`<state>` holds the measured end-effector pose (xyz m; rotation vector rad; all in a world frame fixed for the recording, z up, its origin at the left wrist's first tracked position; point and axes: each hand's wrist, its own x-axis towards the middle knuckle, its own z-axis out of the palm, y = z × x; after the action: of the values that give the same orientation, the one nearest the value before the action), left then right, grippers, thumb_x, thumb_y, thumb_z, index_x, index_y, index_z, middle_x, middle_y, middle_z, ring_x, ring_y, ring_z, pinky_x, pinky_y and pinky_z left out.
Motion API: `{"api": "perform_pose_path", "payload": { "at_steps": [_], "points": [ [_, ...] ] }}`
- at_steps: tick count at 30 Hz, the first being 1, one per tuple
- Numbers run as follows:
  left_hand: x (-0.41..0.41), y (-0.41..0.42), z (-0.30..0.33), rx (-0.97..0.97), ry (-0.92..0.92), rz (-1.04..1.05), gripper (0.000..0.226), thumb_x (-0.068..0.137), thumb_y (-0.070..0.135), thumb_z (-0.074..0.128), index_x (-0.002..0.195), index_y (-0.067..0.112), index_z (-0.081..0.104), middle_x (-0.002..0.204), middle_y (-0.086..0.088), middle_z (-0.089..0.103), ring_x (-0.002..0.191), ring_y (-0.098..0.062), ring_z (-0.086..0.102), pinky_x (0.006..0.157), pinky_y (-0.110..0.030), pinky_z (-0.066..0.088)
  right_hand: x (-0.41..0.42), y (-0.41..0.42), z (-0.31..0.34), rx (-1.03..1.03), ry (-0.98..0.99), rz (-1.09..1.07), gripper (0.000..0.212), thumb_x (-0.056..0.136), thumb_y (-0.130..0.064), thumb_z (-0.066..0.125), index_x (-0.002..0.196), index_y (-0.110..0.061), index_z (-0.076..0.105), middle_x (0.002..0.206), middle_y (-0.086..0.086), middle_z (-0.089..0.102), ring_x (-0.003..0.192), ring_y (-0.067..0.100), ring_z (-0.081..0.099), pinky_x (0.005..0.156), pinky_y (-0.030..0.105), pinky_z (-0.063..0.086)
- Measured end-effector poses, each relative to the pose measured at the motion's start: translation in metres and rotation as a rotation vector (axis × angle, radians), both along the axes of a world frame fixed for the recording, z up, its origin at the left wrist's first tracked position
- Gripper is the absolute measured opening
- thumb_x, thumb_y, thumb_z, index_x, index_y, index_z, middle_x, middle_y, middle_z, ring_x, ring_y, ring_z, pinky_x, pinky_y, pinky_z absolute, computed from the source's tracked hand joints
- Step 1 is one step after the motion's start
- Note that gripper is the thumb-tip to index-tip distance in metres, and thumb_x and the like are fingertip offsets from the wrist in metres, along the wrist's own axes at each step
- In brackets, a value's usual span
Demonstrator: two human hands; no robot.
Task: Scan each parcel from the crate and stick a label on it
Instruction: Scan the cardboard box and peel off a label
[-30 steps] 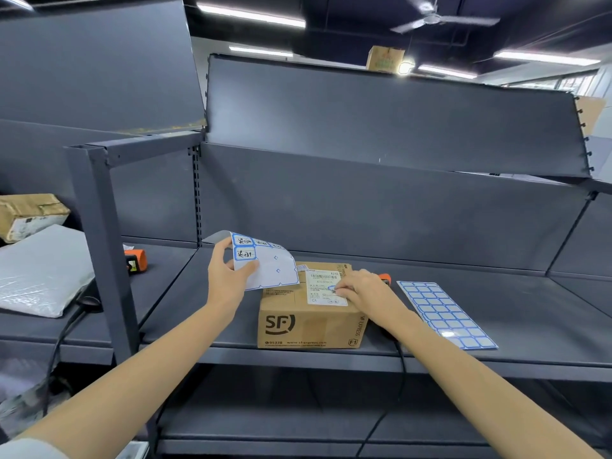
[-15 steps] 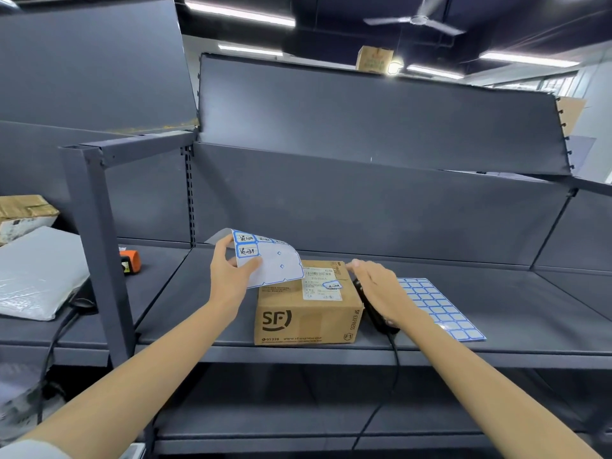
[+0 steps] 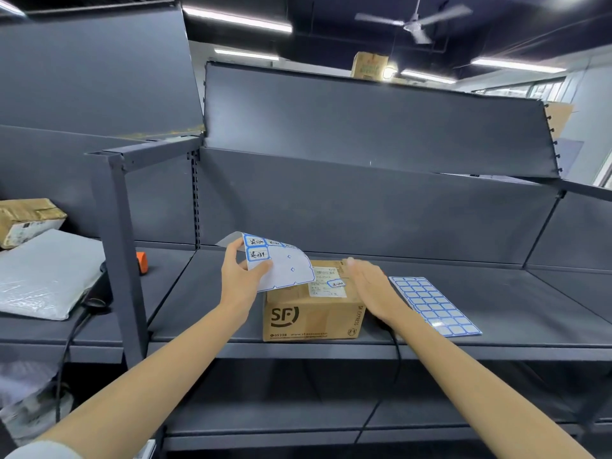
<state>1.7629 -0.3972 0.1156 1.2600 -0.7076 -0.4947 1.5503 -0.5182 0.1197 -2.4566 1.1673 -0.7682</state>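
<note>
The box (image 3: 314,309) sits at the front edge of the shelf (image 3: 496,346), "SF" face toward the person. It looks like stiff corrugated card, small and probably light — a judgement from its size alone. Its flat sides should take a squeeze from both hands; the taped top is smoother and likely slippery.

The right hand (image 3: 374,289) hovers at the box's right top edge, fingers relaxed and spread, gripping nothing. A small label (image 3: 337,283) is stuck on the white waybill on the box top.

The left hand (image 3: 241,276) pinches a mostly peeled label sheet (image 3: 281,265) between thumb and fingers — thin, floppy, curling over the box's left corner.

A full sheet (image 3: 433,304) of labels lies flat just right of the box.
</note>
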Motion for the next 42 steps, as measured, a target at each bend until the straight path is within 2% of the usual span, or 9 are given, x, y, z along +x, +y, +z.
{"api": "perform_pose_path", "payload": {
  "at_steps": [3,10,16,22,25,28,32,38,42],
  "points": [
    [-0.011,0.001,0.006,-0.017,0.003,-0.066,0.057,0.083,0.005,0.069,0.127,0.029,0.044,0.087,0.019,0.069,0.076,0.011,0.063,0.053,-0.007,0.044,0.002,0.013,0.013,0.341,-0.337,-0.095,0.052,0.098,-0.052,0.024,0.125,-0.024,0.058,0.122,-0.009,0.057,0.11,0.008,0.049,0.097,0.029,0.032],
    [-0.067,0.0,0.006,0.0,-0.073,-0.29,0.065,0.08,0.012,0.073,0.126,0.044,0.041,0.097,0.023,0.068,0.089,0.0,0.064,0.066,-0.015,0.051,-0.003,0.045,0.026,0.753,-0.65,-0.126,0.043,0.097,-0.043,0.047,0.119,-0.008,0.062,0.112,0.007,0.07,0.108,0.024,0.065,0.103,0.042,0.045],
    [-0.099,0.0,-0.009,0.021,-0.09,-0.507,0.067,0.082,0.005,0.071,0.13,0.037,0.037,0.109,0.011,0.069,0.093,-0.002,0.067,0.074,-0.019,0.054,-0.045,0.051,0.016,0.614,-0.791,-0.135,0.014,0.09,-0.018,0.065,0.103,-0.014,0.063,0.106,0.012,0.07,0.088,0.024,0.067,0.082,0.039,0.054],
    [-0.121,0.0,-0.026,0.132,-0.022,-0.581,0.065,0.087,0.01,0.067,0.136,0.04,0.037,0.096,-0.004,0.069,0.093,-0.013,0.066,0.071,-0.03,0.059,-0.113,0.025,0.011,0.562,-0.927,-0.226,0.022,0.089,-0.011,0.064,0.111,-0.011,0.062,0.114,0.015,0.067,0.097,0.032,0.066,0.091,0.053,0.052],
    [-0.137,-0.009,-0.033,0.193,-0.163,-0.557,0.054,0.09,0.011,0.062,0.137,0.029,0.043,0.101,-0.005,0.063,0.098,-0.015,0.06,0.085,-0.036,0.056,-0.152,0.004,0.008,0.541,-0.966,-0.273,0.023,0.09,-0.008,0.062,0.113,-0.009,0.059,0.115,0.017,0.066,0.088,0.028,0.066,0.077,0.047,0.056],
    [-0.155,-0.026,-0.044,0.256,-0.323,-0.531,0.045,0.092,0.013,0.058,0.131,0.034,0.047,0.119,-0.003,0.059,0.115,-0.019,0.054,0.101,-0.036,0.044,-0.181,-0.024,-0.001,0.546,-0.943,-0.312,0.024,0.091,-0.004,0.061,0.115,-0.006,0.058,0.117,0.019,0.064,0.097,0.032,0.064,0.088,0.048,0.054],
    [-0.181,-0.046,-0.067,0.309,-0.593,-0.48,0.048,0.094,0.02,0.052,0.14,0.03,0.042,0.142,0.006,0.045,0.133,-0.013,0.038,0.104,-0.019,0.026,-0.204,-0.063,-0.013,0.547,-0.816,-0.33,0.022,0.091,-0.007,0.062,0.113,-0.008,0.06,0.107,0.012,0.068,0.084,0.026,0.066,0.08,0.041,0.056],
    [-0.212,-0.075,-0.09,0.451,-0.912,-0.283,0.051,0.097,0.029,0.044,0.147,0.028,0.033,0.157,0.005,0.024,0.146,-0.013,0.012,0.118,-0.027,0.01,-0.22,-0.112,-0.02,0.576,-0.766,-0.212,0.013,0.09,-0.011,0.064,0.1,-0.018,0.065,0.104,0.006,0.07,0.079,0.02,0.069,0.061,0.029,0.056],
    [-0.22,-0.086,-0.093,0.509,-1.029,-0.182,0.052,0.098,0.034,0.04,0.148,0.025,0.031,0.157,0.003,0.024,0.146,-0.014,0.011,0.117,-0.027,0.008,-0.225,-0.14,-0.038,0.611,-0.714,-0.216,0.023,0.09,-0.01,0.065,0.113,-0.012,0.063,0.111,0.009,0.068,0.096,0.028,0.068,0.08,0.042,0.057]
  ]
}}
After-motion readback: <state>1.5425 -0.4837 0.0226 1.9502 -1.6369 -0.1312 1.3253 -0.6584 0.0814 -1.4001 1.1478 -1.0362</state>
